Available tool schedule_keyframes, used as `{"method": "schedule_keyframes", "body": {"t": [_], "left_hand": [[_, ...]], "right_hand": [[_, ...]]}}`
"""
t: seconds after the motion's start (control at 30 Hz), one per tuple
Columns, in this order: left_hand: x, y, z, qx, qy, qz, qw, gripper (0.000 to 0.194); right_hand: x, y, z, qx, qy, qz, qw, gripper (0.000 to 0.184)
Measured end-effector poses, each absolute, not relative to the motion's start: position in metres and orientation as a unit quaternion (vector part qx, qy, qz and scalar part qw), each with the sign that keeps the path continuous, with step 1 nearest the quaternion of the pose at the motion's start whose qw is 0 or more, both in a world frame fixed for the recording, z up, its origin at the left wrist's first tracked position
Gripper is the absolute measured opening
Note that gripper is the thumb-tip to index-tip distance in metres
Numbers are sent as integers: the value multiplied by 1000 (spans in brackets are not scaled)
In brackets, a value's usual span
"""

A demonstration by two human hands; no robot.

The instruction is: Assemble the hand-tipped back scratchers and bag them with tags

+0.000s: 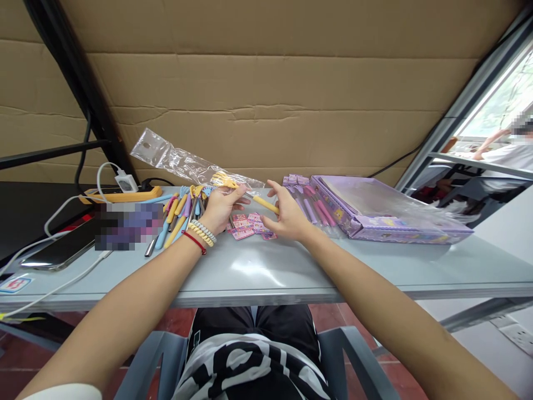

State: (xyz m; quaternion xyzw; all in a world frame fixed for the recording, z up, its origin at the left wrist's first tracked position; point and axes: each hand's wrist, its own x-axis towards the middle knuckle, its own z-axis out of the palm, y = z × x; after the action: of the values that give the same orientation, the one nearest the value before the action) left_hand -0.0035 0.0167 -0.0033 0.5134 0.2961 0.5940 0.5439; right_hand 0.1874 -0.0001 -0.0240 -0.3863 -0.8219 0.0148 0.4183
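Observation:
My left hand [220, 206] pinches the open end of a long clear plastic bag [179, 158] that slants up to the left. A yellow-handled tool [262, 203] lies half inside the bag's mouth. My right hand [285, 214] grips its yellow handle between thumb and fingers. Small pink sticker cards [247, 225] lie on the grey table [266, 266] under both hands.
A pile of blue, yellow and purple handled tools [177, 214] lies left of my left hand. Packed purple sets [310, 203] and a flat purple box [383, 214] sit to the right. A phone [62, 250], cables and a charger [125, 182] are at left. Another person [506, 153] sits far right.

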Motion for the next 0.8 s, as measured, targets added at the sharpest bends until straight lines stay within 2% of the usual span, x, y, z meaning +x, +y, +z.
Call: {"method": "schedule_keyframes", "body": {"t": [0.13,0.27,0.33,0.47,0.6,0.7,0.8], "left_hand": [[1,13,-6,519,304,569,561,40],[7,12,-9,516,301,542,591,34],[6,13,-8,513,296,547,592,30],[-3,17,0,488,296,593,568,20],[-15,19,8,453,297,619,569,16],[-18,18,11,454,290,608,583,13],[-18,16,11,467,279,586,600,9]], "right_hand": [[183,1,-30,-371,-820,-19,436,79],[180,-2,-29,-360,-825,6,434,77],[181,-3,-25,-365,-826,65,424,80],[191,-4,-15,-355,-793,275,412,80],[203,-3,-7,-300,-737,444,411,62],[206,-3,-4,-280,-710,491,420,50],[206,-3,-3,-287,-696,495,433,48]]}}
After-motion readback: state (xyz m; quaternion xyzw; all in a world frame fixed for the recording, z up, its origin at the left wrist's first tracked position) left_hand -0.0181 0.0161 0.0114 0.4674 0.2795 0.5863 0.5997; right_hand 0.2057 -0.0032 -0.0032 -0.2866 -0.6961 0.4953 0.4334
